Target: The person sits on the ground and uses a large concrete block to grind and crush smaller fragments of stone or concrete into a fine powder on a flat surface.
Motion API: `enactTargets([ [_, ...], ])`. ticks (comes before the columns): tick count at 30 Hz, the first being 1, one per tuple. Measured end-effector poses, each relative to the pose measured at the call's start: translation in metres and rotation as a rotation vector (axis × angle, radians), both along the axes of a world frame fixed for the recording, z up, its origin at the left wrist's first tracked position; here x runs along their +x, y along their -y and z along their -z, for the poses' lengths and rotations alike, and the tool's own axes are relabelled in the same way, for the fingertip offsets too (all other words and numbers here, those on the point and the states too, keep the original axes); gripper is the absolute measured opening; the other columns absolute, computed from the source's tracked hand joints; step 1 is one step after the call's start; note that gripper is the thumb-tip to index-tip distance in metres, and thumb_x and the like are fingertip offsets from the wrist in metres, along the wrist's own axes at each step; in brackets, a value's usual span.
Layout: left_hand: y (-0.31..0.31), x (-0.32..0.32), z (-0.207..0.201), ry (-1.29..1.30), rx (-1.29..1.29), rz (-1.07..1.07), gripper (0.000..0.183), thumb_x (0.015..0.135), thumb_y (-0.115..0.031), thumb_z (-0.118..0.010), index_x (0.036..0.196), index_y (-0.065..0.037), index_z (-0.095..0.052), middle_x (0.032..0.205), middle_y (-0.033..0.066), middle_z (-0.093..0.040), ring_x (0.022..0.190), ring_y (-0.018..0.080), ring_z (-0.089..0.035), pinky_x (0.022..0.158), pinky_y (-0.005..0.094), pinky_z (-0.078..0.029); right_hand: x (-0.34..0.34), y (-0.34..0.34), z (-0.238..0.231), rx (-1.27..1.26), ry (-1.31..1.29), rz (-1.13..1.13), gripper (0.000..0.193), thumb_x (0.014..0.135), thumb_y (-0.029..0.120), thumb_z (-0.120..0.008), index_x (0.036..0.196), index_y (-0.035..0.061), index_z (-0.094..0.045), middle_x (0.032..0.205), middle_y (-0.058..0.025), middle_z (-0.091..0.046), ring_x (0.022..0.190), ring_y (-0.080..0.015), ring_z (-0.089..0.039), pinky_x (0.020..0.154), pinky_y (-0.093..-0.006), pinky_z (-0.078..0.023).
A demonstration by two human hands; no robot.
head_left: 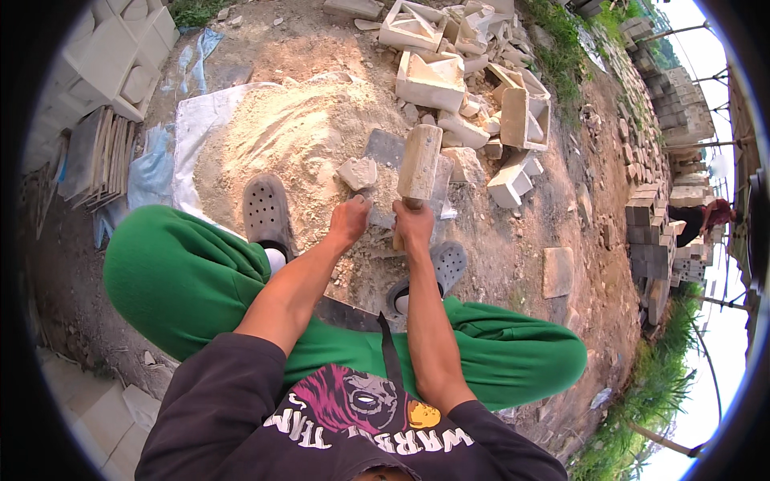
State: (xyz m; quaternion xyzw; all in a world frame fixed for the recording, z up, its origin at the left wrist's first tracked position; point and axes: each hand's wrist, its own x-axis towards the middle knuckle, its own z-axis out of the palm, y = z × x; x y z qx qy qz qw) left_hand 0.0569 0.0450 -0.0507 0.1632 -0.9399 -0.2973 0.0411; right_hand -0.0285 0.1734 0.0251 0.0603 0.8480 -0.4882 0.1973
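Note:
My right hand [413, 223] is closed round the handle of a mallet [419, 164], its thick, pale, dusty head pointing away from me. Left of it, my left hand [350, 221] is closed; what its fingers hold, if anything, is hidden. Just beyond those knuckles is a broken whitish chunk [357, 173], and I cannot tell whether the hand touches it. Under and around the mallet head shows a dark flat plate [385, 147] on the ground. Both hands are between my feet, over crumbled pale material.
A heap of pale powder [297, 120] lies on a white sheet [186, 152]. Broken box-shaped moulds [431, 80] are piled at the far right of it. Thin boards [100, 160] and white moulds stand left. A flat block [557, 272] lies right; another person [706, 218] is beyond.

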Motion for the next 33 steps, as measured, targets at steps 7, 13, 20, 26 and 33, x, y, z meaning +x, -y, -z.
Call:
enactTargets([
  [7,-0.006,-0.032,-0.018,-0.054,0.053,-0.041,0.014,0.09,-0.008,-0.051,0.096,-0.005,-0.063,0.097,0.0186,-0.064,0.084,0.0406,-0.067,0.071,0.0507,-0.054,-0.008,-0.02,0.061,0.104,-0.017,-0.088,0.028,0.073,0.022,-0.073,0.081,-0.0048,-0.07,0.065,-0.0118,-0.067,0.052,-0.0212,-0.066,0.05,-0.0359,-0.051],
  [13,0.004,-0.022,-0.015,0.094,0.029,-0.091,0.015,0.09,-0.007,-0.05,0.098,-0.005,-0.063,0.098,0.0199,-0.064,0.087,0.0407,-0.067,0.073,0.0507,-0.055,-0.019,-0.003,0.026,0.223,0.079,-0.143,0.026,0.072,0.021,-0.073,0.082,-0.0032,-0.07,0.063,-0.0112,-0.067,0.053,-0.0214,-0.066,0.052,-0.0354,-0.051],
  [20,0.0,-0.025,-0.015,0.044,0.049,-0.077,0.015,0.089,-0.008,-0.051,0.094,-0.004,-0.064,0.096,0.0203,-0.065,0.087,0.0414,-0.067,0.073,0.0509,-0.054,-0.015,-0.007,0.037,0.185,-0.261,-0.231,0.03,0.073,0.027,-0.072,0.077,-0.0022,-0.07,0.063,-0.0096,-0.068,0.053,-0.0233,-0.067,0.053,-0.0358,-0.052],
  [26,0.009,-0.026,-0.01,0.007,0.028,-0.094,0.013,0.089,-0.013,-0.054,0.091,-0.006,-0.065,0.09,0.0194,-0.064,0.085,0.0398,-0.066,0.072,0.0504,-0.053,-0.024,-0.002,0.008,0.224,0.271,-0.18,0.029,0.07,0.022,-0.072,0.073,-0.0064,-0.067,0.062,-0.0125,-0.064,0.053,-0.0233,-0.065,0.05,-0.0361,-0.051],
  [33,0.001,-0.03,0.004,0.009,0.006,-0.074,0.011,0.09,-0.019,-0.062,0.092,-0.01,-0.068,0.086,0.0149,-0.065,0.083,0.0369,-0.066,0.071,0.0484,-0.052,-0.026,-0.014,-0.018,-0.019,0.213,0.026,0.031,0.069,0.021,-0.074,0.081,-0.0071,-0.07,0.07,-0.0118,-0.067,0.054,-0.0201,-0.065,0.051,-0.034,-0.054],
])
